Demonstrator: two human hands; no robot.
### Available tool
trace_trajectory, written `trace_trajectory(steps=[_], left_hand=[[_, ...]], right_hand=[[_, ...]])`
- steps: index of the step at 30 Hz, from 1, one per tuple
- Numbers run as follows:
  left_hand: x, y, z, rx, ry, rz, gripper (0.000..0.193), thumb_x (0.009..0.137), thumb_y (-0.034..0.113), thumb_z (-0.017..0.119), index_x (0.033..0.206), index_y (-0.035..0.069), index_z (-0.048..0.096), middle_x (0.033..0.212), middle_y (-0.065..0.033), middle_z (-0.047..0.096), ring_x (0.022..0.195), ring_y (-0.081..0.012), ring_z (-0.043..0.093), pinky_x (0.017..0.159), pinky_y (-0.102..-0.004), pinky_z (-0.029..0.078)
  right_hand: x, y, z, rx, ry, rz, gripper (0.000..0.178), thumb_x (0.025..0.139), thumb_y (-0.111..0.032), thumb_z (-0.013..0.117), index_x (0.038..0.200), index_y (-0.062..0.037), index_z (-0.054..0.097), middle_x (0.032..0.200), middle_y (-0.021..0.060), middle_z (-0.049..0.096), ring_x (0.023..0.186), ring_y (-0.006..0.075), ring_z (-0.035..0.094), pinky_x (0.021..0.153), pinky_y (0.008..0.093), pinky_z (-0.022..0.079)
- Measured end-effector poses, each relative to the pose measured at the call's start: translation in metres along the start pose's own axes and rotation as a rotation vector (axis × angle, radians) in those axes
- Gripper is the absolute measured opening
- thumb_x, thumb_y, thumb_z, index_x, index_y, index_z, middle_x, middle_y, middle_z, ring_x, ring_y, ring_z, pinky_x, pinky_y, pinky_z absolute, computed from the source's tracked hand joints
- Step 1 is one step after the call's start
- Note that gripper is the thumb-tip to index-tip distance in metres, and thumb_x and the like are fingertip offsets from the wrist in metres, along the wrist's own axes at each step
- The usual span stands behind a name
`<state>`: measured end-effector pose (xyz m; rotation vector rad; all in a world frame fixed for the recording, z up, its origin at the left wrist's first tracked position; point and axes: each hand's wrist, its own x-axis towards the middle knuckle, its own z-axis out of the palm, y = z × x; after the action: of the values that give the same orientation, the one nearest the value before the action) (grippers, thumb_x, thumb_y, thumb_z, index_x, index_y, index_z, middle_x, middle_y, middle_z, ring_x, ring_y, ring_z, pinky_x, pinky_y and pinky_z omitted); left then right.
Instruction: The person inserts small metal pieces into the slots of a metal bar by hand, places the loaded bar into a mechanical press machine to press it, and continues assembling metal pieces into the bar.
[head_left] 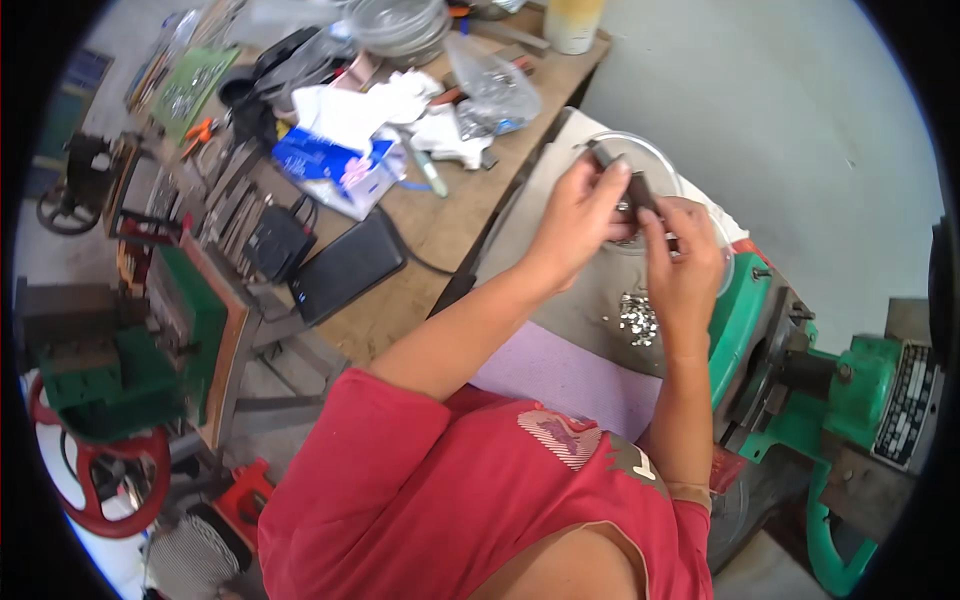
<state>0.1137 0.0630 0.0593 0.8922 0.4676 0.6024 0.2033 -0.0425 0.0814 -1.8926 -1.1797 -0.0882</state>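
Over the grey work surface (540,270), my left hand (580,220) is closed around a dark, narrow block (641,190), thumb pressed along it. My right hand (685,255) pinches the lower end of the same dark block with thumb and fingers. A dark end (600,153) also sticks out above my left fingers; whether it is one piece with the block, I cannot tell. Just beyond my hands sits a clear round plastic bowl (668,152), partly hidden, with small shiny bits near its bottom. A pile of small shiny metal pieces (638,318) lies below my right hand.
A green machine (738,320) with a dark round part stands close on the right. On the wooden table (440,235) at left are a black power bank (350,265), a blue tissue pack (335,165) and plastic bags (495,85). Lilac cloth (560,370) lies before me.
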Motion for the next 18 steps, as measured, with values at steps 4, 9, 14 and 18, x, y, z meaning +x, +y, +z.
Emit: trace_trajectory(steps=[4, 9, 14, 18], left_hand=[[0.006, 0.002, 0.001, -0.045, 0.026, 0.000, 0.037, 0.104, 0.039, 0.052, 0.119, 0.005, 0.052, 0.111, -0.0088, 0.062, 0.091, -0.0185, 0.069, 0.076, -0.0325, 0.061], [0.013, 0.004, -0.009, 0.026, 0.013, 0.038, 0.041, 0.104, 0.043, 0.050, 0.118, 0.004, 0.051, 0.106, -0.0075, 0.060, 0.088, -0.0166, 0.068, 0.074, -0.0316, 0.061], [0.017, 0.002, -0.008, 0.060, 0.082, 0.146, 0.037, 0.104, 0.040, 0.053, 0.098, 0.003, 0.053, 0.077, -0.0009, 0.053, 0.062, -0.0063, 0.050, 0.048, -0.0252, 0.041], [0.017, 0.000, -0.008, 0.005, 0.111, 0.108, 0.037, 0.104, 0.039, 0.054, 0.101, 0.002, 0.055, 0.078, -0.0016, 0.055, 0.063, -0.0075, 0.053, 0.050, -0.0249, 0.044]], right_hand=[[0.009, -0.006, 0.005, -0.021, -0.038, -0.006, 0.017, 0.090, -0.007, 0.069, 0.105, 0.0002, 0.071, 0.094, 0.0132, 0.069, 0.075, 0.0260, 0.067, 0.067, 0.0339, 0.052], [0.013, -0.002, 0.016, -0.016, -0.050, 0.053, 0.018, 0.091, -0.008, 0.069, 0.106, 0.0006, 0.071, 0.087, 0.0145, 0.070, 0.071, 0.0254, 0.067, 0.066, 0.0340, 0.051], [0.016, -0.002, 0.023, -0.061, -0.054, 0.022, 0.013, 0.092, -0.008, 0.068, 0.102, -0.0001, 0.070, 0.085, 0.0165, 0.069, 0.066, 0.0269, 0.065, 0.062, 0.0361, 0.050], [0.020, 0.004, 0.027, -0.070, -0.030, -0.008, 0.012, 0.093, -0.008, 0.066, 0.101, 0.0004, 0.069, 0.080, 0.0169, 0.068, 0.064, 0.0294, 0.064, 0.061, 0.0363, 0.049]])
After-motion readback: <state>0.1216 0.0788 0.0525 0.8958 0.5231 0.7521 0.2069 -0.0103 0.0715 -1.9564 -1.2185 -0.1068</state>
